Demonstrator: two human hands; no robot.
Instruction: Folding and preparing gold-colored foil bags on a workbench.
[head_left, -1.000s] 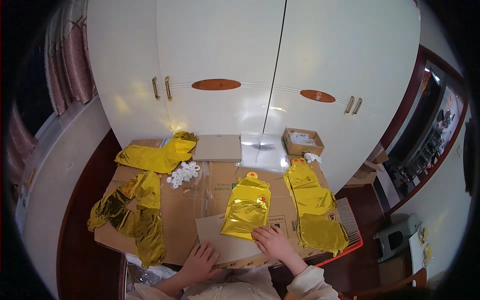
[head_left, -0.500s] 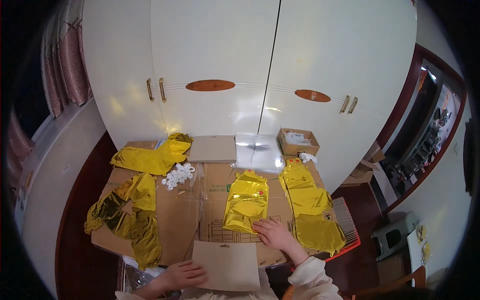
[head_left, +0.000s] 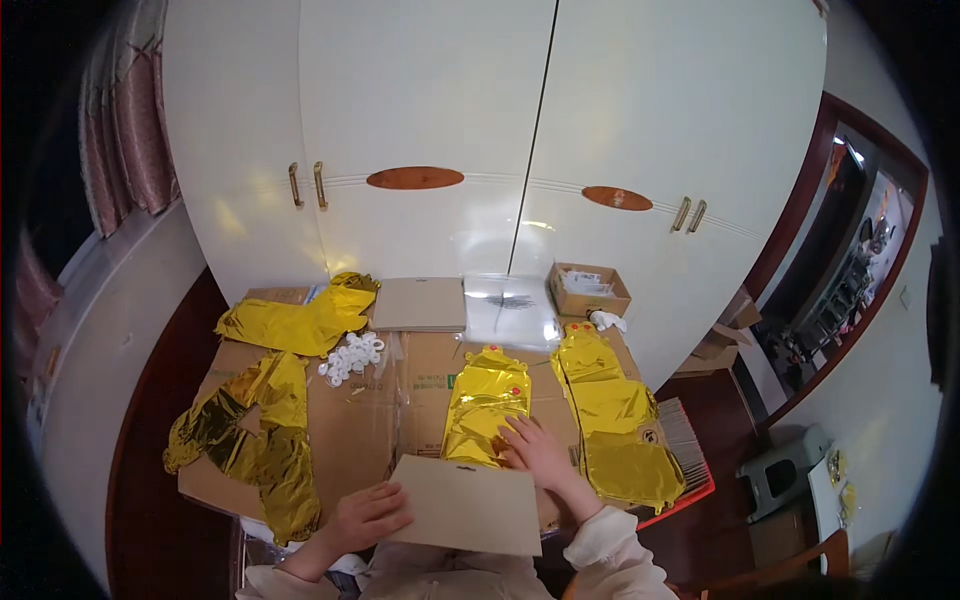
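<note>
A beige cardboard header card (head_left: 465, 512) with a hanging slot lies tilted near my body. My left hand (head_left: 370, 515) is closed on its left edge, fingers on top and thumb hidden. Flat on the cardboard surface lies a folded gold foil balloon (head_left: 485, 395) with red dots. Its lower end is partly covered by the card. My right hand (head_left: 538, 452) rests on the balloon's lower right part, fingers stretched out and apart, wrist beside the card. To the right lies a stack of gold foil balloons (head_left: 622, 430).
More gold foil (head_left: 285, 385) spreads over the left side, near a pile of white rings (head_left: 350, 358). Along the back are stacked beige cards (head_left: 420, 304), clear plastic bags (head_left: 512, 312) and a small carton (head_left: 590, 290). A white cabinet (head_left: 420, 90) stands behind.
The card has risen away from me and tilted, now overlapping the balloon's lower end, with my left hand following. My right hand has slid slightly up the foil.
</note>
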